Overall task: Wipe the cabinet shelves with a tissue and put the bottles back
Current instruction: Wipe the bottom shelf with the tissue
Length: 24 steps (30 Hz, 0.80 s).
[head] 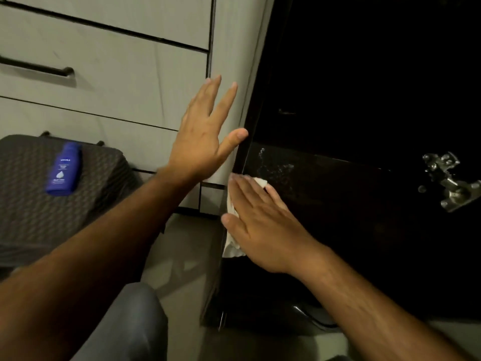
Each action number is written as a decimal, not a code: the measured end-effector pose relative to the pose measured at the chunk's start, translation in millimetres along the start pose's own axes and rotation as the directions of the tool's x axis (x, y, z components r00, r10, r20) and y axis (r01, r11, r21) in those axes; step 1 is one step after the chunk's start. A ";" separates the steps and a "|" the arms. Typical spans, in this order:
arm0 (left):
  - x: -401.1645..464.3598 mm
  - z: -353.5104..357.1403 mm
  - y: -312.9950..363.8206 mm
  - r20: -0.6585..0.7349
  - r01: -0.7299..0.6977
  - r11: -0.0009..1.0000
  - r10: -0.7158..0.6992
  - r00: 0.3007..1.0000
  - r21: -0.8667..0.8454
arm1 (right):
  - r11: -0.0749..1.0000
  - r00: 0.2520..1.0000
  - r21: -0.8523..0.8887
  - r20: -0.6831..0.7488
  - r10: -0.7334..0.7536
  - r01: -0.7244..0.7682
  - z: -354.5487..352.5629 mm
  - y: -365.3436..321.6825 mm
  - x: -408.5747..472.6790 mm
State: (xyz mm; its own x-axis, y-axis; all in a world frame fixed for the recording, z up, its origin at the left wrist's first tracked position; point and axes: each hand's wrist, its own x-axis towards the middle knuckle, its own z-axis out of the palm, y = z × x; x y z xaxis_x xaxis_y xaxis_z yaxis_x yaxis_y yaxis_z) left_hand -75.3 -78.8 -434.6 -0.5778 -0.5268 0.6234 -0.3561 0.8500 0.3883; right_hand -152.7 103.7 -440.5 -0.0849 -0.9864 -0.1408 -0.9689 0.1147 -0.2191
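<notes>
Inside the dark, glossy cabinet [364, 100], the right hand [263, 225] lies flat with straight fingers, pressing a crumpled white tissue [231, 230] against the black shelf [325, 183] at its front left edge. The tissue's lower end hangs over that edge. Pale smears mark the shelf surface just beyond the fingertips. A shiny metal hinge [450, 181] sits at the cabinet's right side. The left hand [205, 134] is spread wide and holds nothing, its thumb touching the cabinet's dark front edge beside pale, flat drawer fronts [104, 82] with a dark bar handle [39, 66]. Well apart to the left, a blue plastic lotion bottle [63, 169] lies on a brown woven-textured lid [33, 212].
</notes>
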 end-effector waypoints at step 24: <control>-57.5 -18.5 70.7 0.278 0.429 0.898 -0.390 0.878 -0.094 | 0.908 0.915 -0.120 -0.008 0.403 -0.401 -22.8 73.4 -5.1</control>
State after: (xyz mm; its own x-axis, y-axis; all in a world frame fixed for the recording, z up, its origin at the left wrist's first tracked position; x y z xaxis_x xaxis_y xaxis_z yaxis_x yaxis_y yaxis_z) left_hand -53.6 11.5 -430.4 -0.5726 -0.7934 0.2065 -0.4991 0.5372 0.6799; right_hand -228.7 114.4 -433.8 -0.4699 -0.8576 -0.2092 -0.8738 0.4854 -0.0272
